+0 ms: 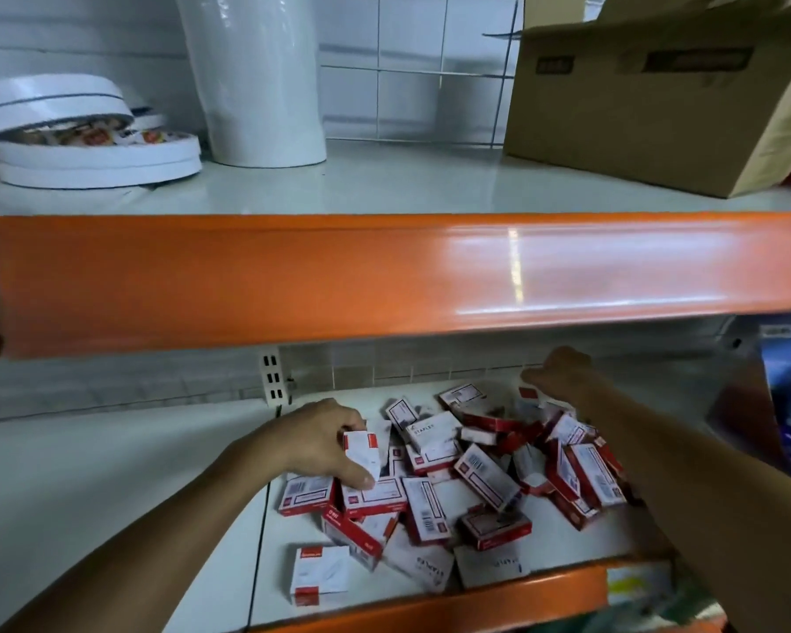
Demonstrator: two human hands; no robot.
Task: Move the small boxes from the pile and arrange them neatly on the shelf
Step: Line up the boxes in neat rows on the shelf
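Small boxes (pixel 453 477) lie heaped on the lower shelf (pixel 110 472), red-and-white card, likely light and stiff, easily dented at corners. One box (pixel 361 452) is pinched across its narrow faces by the left hand (pixel 320 438), which seems the surest hold. At the pile's far edge a red-cornered box (pixel 529 394) appears gripped by the right hand (pixel 562 374), fingers curled. Tape rolls (pixel 88 134) and a carton (pixel 658 98) sit on the upper shelf.

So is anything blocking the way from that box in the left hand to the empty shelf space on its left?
Nothing visible. The left hand grips a small box above the pile; the lower shelf beside it lies bare.
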